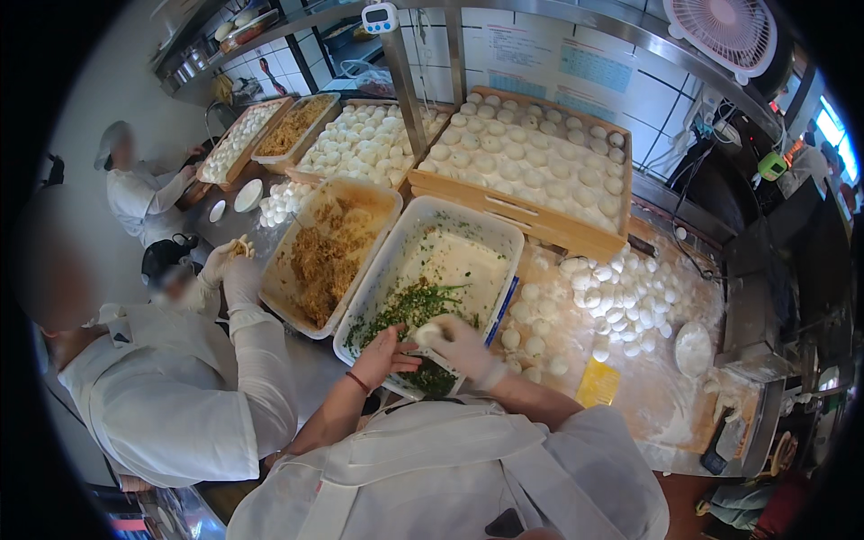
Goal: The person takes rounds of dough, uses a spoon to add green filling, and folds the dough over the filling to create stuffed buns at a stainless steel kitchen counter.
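Note:
My right hand [464,351], in a thin translucent glove, pinches a pale dough bun [428,334] over the near end of a white plastic tub [466,250]. Just left of the bun is my left hand [383,356], bare and palm up, its fingers apart and apparently holding nothing. Whether its fingertips touch the bun is unclear. Chopped green filling [412,304] lies in the tub beyond both hands, and a darker green mass [430,378] sits below them. To the right, several rounded buns [534,346] rest on the floured board.
Left stands a tub of brown filling [331,266]; beside it a co-worker's gloved hand [237,260] holds some. A wooden tray [466,197] of buns stands behind. Rightward lie piled dough pieces [631,304], a yellow scraper [598,382] and an oval dish of flour [693,349].

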Available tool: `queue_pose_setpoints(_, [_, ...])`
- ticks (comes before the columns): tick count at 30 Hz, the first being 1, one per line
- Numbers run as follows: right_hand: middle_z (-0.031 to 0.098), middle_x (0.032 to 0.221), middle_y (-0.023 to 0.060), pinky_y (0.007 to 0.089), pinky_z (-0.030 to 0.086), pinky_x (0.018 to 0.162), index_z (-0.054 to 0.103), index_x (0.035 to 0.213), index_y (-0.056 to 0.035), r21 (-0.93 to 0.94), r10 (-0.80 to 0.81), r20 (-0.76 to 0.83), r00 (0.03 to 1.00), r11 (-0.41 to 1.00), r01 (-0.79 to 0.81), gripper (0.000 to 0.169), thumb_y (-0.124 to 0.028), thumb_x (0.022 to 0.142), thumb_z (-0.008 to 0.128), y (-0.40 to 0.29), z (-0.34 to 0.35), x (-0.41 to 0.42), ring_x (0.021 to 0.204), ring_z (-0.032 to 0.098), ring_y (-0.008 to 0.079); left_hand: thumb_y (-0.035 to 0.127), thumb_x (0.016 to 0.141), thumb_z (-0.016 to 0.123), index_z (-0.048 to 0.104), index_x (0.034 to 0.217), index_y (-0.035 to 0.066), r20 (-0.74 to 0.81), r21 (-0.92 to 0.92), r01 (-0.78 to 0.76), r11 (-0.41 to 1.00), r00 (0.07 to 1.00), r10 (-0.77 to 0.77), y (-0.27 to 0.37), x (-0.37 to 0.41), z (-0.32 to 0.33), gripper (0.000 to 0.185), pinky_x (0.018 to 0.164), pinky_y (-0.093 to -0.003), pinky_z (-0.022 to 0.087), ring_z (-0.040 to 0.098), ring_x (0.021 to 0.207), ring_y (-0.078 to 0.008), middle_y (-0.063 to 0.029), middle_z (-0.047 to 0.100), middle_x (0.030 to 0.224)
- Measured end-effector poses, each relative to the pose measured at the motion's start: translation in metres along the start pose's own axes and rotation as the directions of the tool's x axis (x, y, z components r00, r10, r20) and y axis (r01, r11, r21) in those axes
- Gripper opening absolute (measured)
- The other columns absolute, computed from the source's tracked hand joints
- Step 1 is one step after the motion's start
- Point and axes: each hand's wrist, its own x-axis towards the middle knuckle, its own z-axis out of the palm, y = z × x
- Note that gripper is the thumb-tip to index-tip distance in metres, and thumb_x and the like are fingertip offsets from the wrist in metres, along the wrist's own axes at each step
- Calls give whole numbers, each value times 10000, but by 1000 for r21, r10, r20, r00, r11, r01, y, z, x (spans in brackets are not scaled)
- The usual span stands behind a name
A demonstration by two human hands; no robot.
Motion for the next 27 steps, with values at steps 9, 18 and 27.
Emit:
queue_pose_setpoints(9, [660,964,176,320,499,766,620,1051,-3,-543,259,-462,849,674,-501,371,-319,862,574,114,-221,-42,814,645,226,310,978,459,434,1269,4,-28,123,-104,987,994,108,-17,9,0,423,847,-325,517,606,968,-221,-134,589,1091])
queue_pose_setpoints(18, [625,950,113,415,464,789,656,963,-120,-844,-110,-524,845,199,-498,218,-145,760,580,97,-214,-36,913,587,318,254,966,493,415,1274,20,-65,59,-83,995,994,86,-22,4,-8,394,845,-320,514,605,975,-211,-139,584,1100])
queue_pose_setpoints(27, [639,893,106,371,461,731,625,923,-44,-774,-283,-611,739,408,-484,150,-118,804,570,91,-245,-11,831,587,276,188,947,518,493,1219,-8,-3,47,-190,981,982,190,-25,9,-10,335,827,-288,516,609,942,-158,-90,607,1057])
